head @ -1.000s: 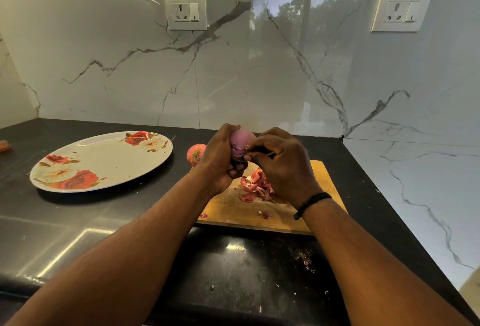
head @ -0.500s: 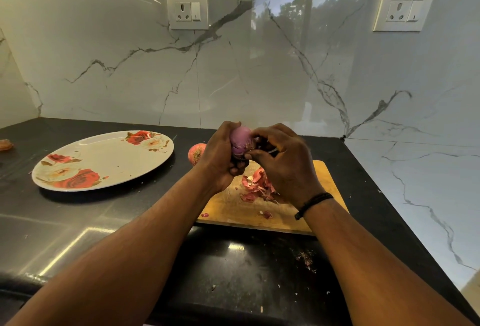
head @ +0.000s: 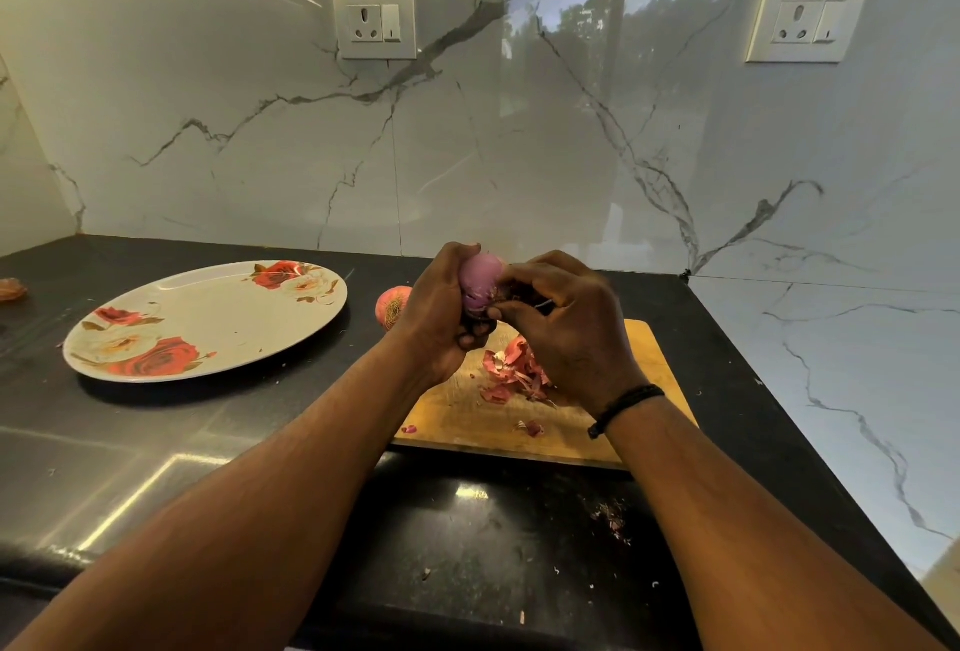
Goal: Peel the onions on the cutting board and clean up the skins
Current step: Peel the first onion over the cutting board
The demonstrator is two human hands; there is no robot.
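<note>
Over black counter (head: 156, 442), left hand (head: 441, 318) grips smooth purple onion (head: 480, 276).

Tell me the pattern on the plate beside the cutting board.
The plate is cream-white with red roses and pale blooms near its rim, seen in the head view.

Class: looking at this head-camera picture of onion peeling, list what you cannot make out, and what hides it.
- Lower half of the held onion: hidden by the left hand.
- Whether the right hand holds a tool: hidden by its fingers.
- Second onion: partly behind the left hand.
- Orange object: cut off at the left edge.
</note>
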